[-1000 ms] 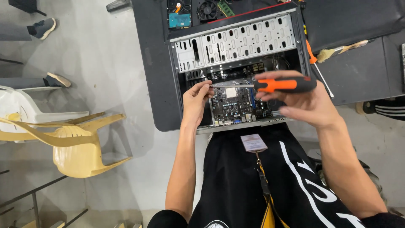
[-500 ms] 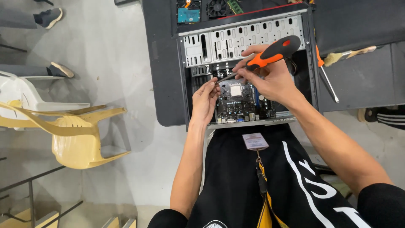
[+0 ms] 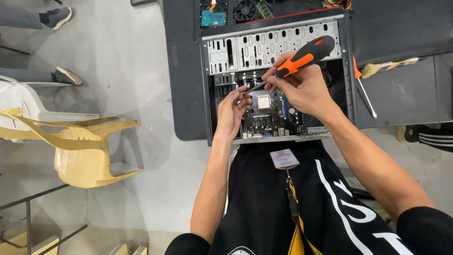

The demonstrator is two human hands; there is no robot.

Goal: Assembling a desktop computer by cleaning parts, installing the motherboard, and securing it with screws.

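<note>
A person seated at a dark table (image 3: 188,94) works inside an open desktop computer case (image 3: 276,45) lying on its side at the table's near edge. The right hand (image 3: 302,87) is closed around an orange-and-black screwdriver (image 3: 302,56), gripping it low on the handle, so that the handle rises up and to the right above the knuckles while the metal shaft slants down and to the left, its tip ending just beside the fingertips of the left hand (image 3: 232,111). The left hand rests at the left edge of the green motherboard (image 3: 271,118), fingers bent and pinched narrow close to the screwdriver's tip; whether they hold anything small cannot be told. The motherboard sits in the case's near half, directly below both hands, its square silver processor socket (image 3: 263,102) between them. A second screwdriver (image 3: 364,92) with an orange handle lies on the table just right of the case, and a small brush (image 3: 389,66) lies beyond it. A badge on a yellow lanyard (image 3: 284,159) rests on the person's black clothing. Yellow and white plastic chairs (image 3: 80,151) stand on the floor to the left.
</note>
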